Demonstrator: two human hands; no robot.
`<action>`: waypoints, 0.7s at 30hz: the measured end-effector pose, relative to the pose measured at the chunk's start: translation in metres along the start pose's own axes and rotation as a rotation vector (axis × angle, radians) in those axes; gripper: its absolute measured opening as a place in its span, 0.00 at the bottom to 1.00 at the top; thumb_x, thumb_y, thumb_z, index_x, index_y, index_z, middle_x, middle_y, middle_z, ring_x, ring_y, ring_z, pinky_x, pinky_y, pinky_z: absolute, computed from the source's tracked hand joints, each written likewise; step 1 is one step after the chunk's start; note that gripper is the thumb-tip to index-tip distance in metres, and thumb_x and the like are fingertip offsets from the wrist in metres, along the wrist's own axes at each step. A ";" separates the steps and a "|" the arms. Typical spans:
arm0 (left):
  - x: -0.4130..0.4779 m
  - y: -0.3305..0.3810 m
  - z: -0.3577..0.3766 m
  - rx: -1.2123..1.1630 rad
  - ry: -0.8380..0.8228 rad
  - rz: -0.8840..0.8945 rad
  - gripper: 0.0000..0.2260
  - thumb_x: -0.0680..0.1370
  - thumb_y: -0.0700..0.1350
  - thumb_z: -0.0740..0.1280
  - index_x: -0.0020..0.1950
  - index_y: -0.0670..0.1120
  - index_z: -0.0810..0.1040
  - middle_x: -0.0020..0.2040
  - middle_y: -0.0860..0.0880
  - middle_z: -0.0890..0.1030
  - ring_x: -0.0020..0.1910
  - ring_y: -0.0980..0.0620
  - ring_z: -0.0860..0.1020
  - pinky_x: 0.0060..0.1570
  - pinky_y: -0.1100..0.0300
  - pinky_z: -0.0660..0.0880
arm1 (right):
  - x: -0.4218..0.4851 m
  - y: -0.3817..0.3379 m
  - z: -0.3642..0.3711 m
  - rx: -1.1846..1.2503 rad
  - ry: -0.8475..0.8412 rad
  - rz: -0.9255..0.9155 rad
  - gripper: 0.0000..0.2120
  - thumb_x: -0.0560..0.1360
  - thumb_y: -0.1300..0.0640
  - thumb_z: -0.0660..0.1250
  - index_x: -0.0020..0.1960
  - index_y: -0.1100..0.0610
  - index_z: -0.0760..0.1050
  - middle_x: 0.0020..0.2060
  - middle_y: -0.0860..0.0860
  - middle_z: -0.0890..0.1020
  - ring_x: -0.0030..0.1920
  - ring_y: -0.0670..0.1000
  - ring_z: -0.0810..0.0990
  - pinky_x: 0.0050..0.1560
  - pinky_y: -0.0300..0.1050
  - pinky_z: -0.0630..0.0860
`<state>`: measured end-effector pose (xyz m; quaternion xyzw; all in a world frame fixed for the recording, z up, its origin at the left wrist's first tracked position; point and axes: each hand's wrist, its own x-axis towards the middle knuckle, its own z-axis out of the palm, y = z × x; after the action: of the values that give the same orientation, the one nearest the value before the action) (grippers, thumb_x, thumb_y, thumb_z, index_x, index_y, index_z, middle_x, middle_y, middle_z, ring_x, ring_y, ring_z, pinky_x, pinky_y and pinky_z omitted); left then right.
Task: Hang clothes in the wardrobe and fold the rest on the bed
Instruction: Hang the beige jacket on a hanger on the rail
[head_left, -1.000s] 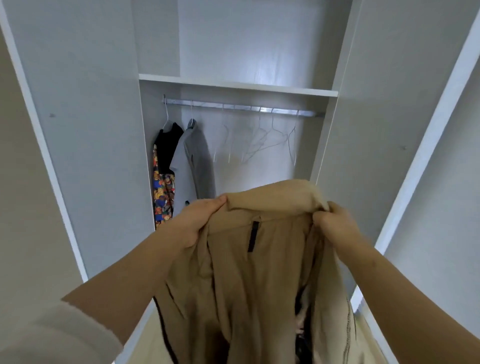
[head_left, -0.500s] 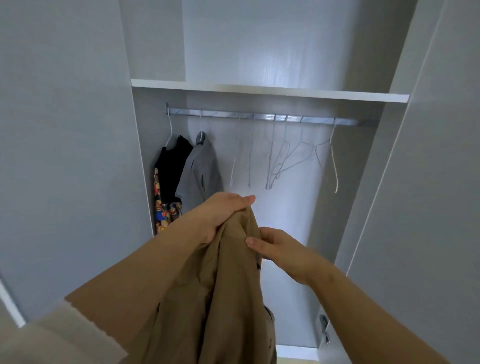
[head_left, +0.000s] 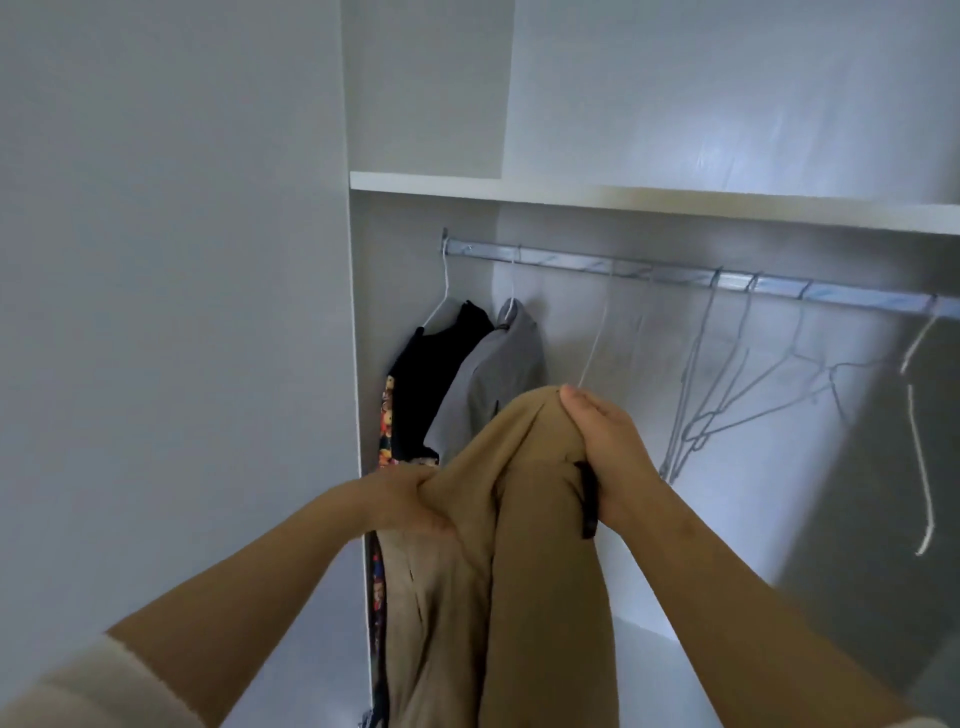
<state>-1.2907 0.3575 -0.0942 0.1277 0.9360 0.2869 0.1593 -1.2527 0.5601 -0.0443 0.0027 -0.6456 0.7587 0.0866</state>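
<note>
Both hands hold a tan garment (head_left: 545, 571) up in front of the open wardrobe (head_left: 426, 104). The right hand (head_left: 605, 447) is cupped over its bunched top, thumb pressed on the highest fold. The left hand (head_left: 410, 499) grips a fistful of cloth lower down on the left side. A short black strap (head_left: 588, 501) shows on the garment just under the right hand, and the rest of the fabric hangs down between the forearms. Behind it, a metal rail (head_left: 675, 273) runs beneath a white shelf (head_left: 623, 200). At the rail's left end hang a black garment (head_left: 436, 374), a grey garment (head_left: 501, 374) and a bright patterned piece (head_left: 387, 421). Empty wire hangers (head_left: 727, 395) dangle further right.
</note>
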 end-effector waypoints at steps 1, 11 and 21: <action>0.011 0.001 -0.002 0.056 0.115 -0.028 0.16 0.74 0.51 0.69 0.60 0.47 0.77 0.57 0.47 0.78 0.57 0.50 0.74 0.51 0.65 0.68 | 0.013 0.003 -0.004 0.007 -0.003 0.019 0.07 0.76 0.48 0.63 0.44 0.49 0.77 0.44 0.50 0.81 0.45 0.48 0.80 0.36 0.39 0.75; 0.076 -0.053 0.020 -0.794 0.513 -0.189 0.09 0.76 0.44 0.68 0.39 0.40 0.74 0.39 0.45 0.74 0.41 0.48 0.72 0.38 0.61 0.68 | 0.080 0.043 -0.009 0.031 -0.026 0.189 0.08 0.75 0.48 0.66 0.40 0.48 0.81 0.40 0.49 0.84 0.44 0.49 0.82 0.37 0.41 0.77; 0.153 -0.016 -0.007 -1.311 0.133 -0.163 0.14 0.75 0.51 0.66 0.53 0.42 0.76 0.51 0.41 0.80 0.49 0.43 0.78 0.46 0.54 0.75 | 0.137 0.039 -0.021 0.066 0.224 0.158 0.08 0.78 0.57 0.62 0.43 0.58 0.78 0.35 0.52 0.84 0.36 0.48 0.82 0.36 0.40 0.79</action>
<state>-1.4361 0.3921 -0.1328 -0.0847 0.5822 0.7911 0.1673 -1.3911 0.5927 -0.0704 -0.1301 -0.6049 0.7794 0.0982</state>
